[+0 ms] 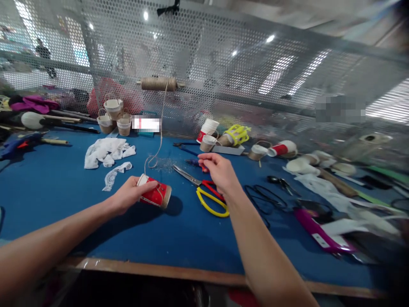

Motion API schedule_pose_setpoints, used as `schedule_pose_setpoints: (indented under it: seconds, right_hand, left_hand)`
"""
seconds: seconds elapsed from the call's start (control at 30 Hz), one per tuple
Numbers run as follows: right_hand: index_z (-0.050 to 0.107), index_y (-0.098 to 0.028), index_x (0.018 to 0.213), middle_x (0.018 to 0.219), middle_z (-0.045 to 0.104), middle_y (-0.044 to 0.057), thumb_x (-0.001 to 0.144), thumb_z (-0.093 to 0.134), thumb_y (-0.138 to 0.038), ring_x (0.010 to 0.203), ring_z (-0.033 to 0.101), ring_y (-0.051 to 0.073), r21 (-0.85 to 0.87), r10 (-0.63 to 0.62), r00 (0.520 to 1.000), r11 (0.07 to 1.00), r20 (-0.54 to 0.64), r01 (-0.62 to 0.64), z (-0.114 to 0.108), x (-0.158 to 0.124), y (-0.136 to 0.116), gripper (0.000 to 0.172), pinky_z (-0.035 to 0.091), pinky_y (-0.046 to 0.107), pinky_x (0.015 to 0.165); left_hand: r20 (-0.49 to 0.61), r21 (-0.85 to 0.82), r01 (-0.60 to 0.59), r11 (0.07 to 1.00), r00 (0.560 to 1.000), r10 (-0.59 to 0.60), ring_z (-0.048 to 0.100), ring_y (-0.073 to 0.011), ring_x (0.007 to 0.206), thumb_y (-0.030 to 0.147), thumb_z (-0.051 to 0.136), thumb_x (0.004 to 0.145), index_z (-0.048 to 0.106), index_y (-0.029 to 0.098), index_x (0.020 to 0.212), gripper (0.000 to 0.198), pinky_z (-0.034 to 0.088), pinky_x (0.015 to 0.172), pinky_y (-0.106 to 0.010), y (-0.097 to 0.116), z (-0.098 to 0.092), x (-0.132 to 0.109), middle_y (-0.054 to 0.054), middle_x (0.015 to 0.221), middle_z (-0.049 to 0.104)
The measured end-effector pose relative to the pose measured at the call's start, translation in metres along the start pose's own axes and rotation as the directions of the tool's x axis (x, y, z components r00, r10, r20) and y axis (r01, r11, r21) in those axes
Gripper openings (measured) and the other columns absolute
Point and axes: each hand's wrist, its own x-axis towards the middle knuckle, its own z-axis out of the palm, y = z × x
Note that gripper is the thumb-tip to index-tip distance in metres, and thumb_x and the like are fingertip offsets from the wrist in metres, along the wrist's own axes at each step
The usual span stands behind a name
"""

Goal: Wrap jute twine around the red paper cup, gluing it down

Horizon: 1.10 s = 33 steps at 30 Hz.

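Observation:
My left hand (129, 195) is closed around a red paper cup (155, 195) held on its side just above the blue table (64, 200). Jute twine (161, 128) runs from the cup up to a spool (159, 83) on the mesh wall. My right hand (219, 170) hovers over the table to the right of the cup, fingers curled in a pinch. What it pinches is too small to make out. Right below it lie scissors with yellow handles (209, 199) and red-handled scissors (206, 184).
White lace scraps (107, 153) lie at the left, with twine-wrapped cups (114, 115) behind them. More cups (209, 134), a yellow object (238, 134), black scissors (281, 183), a purple tool (315, 230) and a blue glue gun (17, 145) crowd the table. A perforated metal wall (223, 64) backs it.

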Motion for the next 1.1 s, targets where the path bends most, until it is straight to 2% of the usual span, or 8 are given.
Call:
schedule_pose_setpoints:
  seconds: [0.13,0.37,0.5,0.6,0.73,0.83,1.0,1.1]
  right_hand:
    - [0.061,-0.011,0.084,0.088,0.062,0.012,0.075,0.057,-0.015,0.085,0.058,0.021,-0.22,0.132,0.991,0.966,-0.036,-0.137,-0.012,0.027,0.03,0.011,0.043,0.034,0.076]
    - [0.055,-0.015,0.103,0.105,0.057,0.007,0.085,0.051,-0.028,0.088,0.057,0.016,-0.352,0.27,0.963,0.903,0.019,-0.247,-0.008,0.045,0.062,0.023,0.048,0.035,0.075]
    - [0.058,-0.012,0.087,0.082,0.063,0.009,0.07,0.064,-0.014,0.076,0.06,0.02,-0.299,0.259,0.966,0.92,-0.018,-0.253,-0.012,0.037,0.042,0.018,0.047,0.036,0.071]
    - [0.053,-0.015,0.094,0.077,0.064,0.005,0.072,0.061,-0.019,0.065,0.061,0.016,-0.175,0.216,0.976,0.961,0.003,-0.212,-0.02,0.017,0.017,0.024,0.049,0.031,0.064]
    - [0.056,-0.015,0.073,0.059,0.062,0.002,0.068,0.064,-0.033,0.05,0.057,0.012,0.194,0.162,0.931,0.953,0.328,-0.234,-0.028,-0.02,-0.009,0.02,0.047,0.026,0.051]
    - [0.058,-0.014,0.074,0.064,0.064,0.004,0.071,0.061,-0.035,0.05,0.058,0.012,0.251,0.0,0.935,0.963,0.354,-0.095,-0.023,-0.044,-0.018,0.022,0.046,0.024,0.05]
    - [0.06,-0.015,0.082,0.047,0.052,-0.003,0.078,0.052,-0.036,0.038,0.049,0.009,0.135,-0.038,0.886,0.99,0.462,-0.028,-0.009,-0.07,-0.022,0.023,0.042,0.022,0.04]
    - [0.057,-0.017,0.073,0.044,0.05,-0.004,0.074,0.056,-0.038,0.037,0.048,0.01,0.01,0.031,0.916,0.999,0.399,-0.038,-0.006,-0.078,-0.024,0.021,0.041,0.023,0.038]
  left_hand:
    - [-0.058,0.0,0.01,1.0,0.998,-0.01,0.05,-0.0103,0.048,0.041,0.064,0.067,0.064,0.012,0.069,0.029,0.037,0.051,-0.022,0.0,0.0,0.002,-0.002,0.056,0.062]
    - [-0.078,-0.023,0.002,1.0,0.997,-0.003,0.05,-0.0105,0.049,0.04,0.065,0.066,0.063,0.012,0.067,0.028,0.037,0.053,-0.023,-0.002,-0.001,0.005,-0.001,0.056,0.062]
    - [-0.071,-0.061,0.011,0.998,0.997,-0.015,0.051,-0.0106,0.051,0.04,0.066,0.065,0.063,0.012,0.067,0.028,0.038,0.055,-0.023,0.001,-0.001,0.003,-0.002,0.057,0.063]
    - [-0.079,-0.043,0.004,0.999,0.997,-0.008,0.049,-0.0095,0.049,0.039,0.066,0.065,0.063,0.011,0.066,0.028,0.036,0.053,-0.022,0.001,-0.002,0.002,-0.001,0.055,0.061]
    - [-0.084,0.034,-0.046,0.998,0.995,0.049,0.045,-0.0084,0.046,0.04,0.064,0.067,0.063,0.012,0.065,0.029,0.032,0.049,-0.021,-0.001,-0.004,0.003,0.001,0.051,0.057]
    - [-0.09,0.082,-0.066,0.994,0.993,0.073,0.046,-0.0089,0.048,0.041,0.062,0.069,0.064,0.012,0.068,0.03,0.033,0.05,-0.021,-0.002,-0.006,0.004,0.001,0.054,0.059]
    - [-0.103,0.136,-0.084,0.987,0.99,0.098,0.052,-0.0114,0.053,0.044,0.06,0.071,0.065,0.012,0.071,0.033,0.037,0.053,-0.022,-0.003,-0.009,0.009,-0.002,0.061,0.064]
    - [-0.109,0.139,-0.075,0.987,0.99,0.091,0.054,-0.0122,0.055,0.044,0.059,0.071,0.066,0.012,0.073,0.033,0.039,0.053,-0.022,-0.003,-0.01,0.012,-0.003,0.064,0.066]
